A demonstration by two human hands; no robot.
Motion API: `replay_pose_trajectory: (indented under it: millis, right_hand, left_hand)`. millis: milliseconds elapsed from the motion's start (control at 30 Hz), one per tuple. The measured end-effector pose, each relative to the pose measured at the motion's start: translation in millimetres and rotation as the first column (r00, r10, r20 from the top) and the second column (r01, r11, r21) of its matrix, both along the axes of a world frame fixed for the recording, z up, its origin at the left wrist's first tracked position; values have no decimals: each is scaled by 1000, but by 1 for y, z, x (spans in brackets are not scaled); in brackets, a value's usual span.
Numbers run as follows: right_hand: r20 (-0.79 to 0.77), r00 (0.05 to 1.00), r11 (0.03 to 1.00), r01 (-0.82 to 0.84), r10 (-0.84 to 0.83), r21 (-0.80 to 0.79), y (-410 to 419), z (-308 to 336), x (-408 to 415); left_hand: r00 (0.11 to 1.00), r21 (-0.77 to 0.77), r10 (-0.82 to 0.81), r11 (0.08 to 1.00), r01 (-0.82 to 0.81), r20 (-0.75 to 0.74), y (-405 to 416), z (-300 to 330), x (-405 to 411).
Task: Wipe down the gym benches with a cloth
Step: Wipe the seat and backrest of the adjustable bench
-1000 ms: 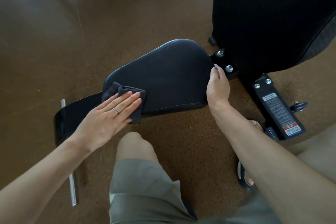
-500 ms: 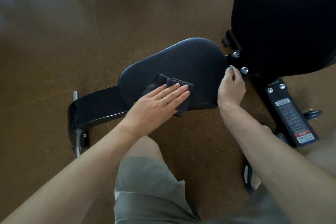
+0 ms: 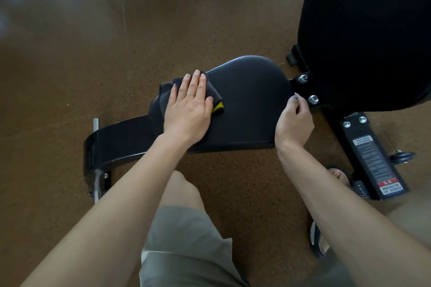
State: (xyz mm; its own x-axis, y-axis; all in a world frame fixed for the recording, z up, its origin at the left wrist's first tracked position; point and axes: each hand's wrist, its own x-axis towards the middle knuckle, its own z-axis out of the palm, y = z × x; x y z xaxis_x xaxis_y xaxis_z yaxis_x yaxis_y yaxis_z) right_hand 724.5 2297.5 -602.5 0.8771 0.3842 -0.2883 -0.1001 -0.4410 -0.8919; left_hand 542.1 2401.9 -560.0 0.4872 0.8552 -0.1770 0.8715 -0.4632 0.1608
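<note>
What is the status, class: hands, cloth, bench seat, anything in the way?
Left hand flat, pressing dark cloth on seat pad. Right hand curled over the pad's edge near the bolts. Nothing in the way on the pad.

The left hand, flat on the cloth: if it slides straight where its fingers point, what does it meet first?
Probably nothing solid: the left hand and cloth would pass the seat pad's far edge, above bare floor.

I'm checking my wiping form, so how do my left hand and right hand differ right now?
The left hand lies flat with straight fingers, pressing the cloth onto the seat pad; the right hand has curled fingers and holds no cloth. The left sits on the pad's top toward its narrow end; the right grips the wide end's edge beside the bolts. Both touch the pad.
</note>
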Motion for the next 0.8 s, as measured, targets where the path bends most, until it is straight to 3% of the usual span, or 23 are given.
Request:
replay_pose_trajectory:
  millis: [100, 267, 400, 500, 800]
  right_hand:
    - [-4, 1000, 1000, 1, -1, 16, -1, 1, 0]
    - [-38, 999, 999, -1, 3, 47, -3, 0, 0]
    - [-26, 999, 999, -19, 20, 49, -3, -2, 1]
    - [-18, 999, 999, -36, 36, 28, -4, 1, 3]
    - [-80, 972, 975, -216, 220, 49, -15, 3, 15]
  left_hand:
    - [1000, -27, -26, 999, 26, 7, -6, -1, 30]
    - [960, 37, -281, 959, 281, -9, -77, -10, 31]
    - [941, 7, -337, 941, 337, 15, -44, -14, 55]
    - [957, 3, -289, 957, 289, 17, -16, -16, 88]
    - [878, 87, -477, 877, 472, 46, -67, -21, 54]
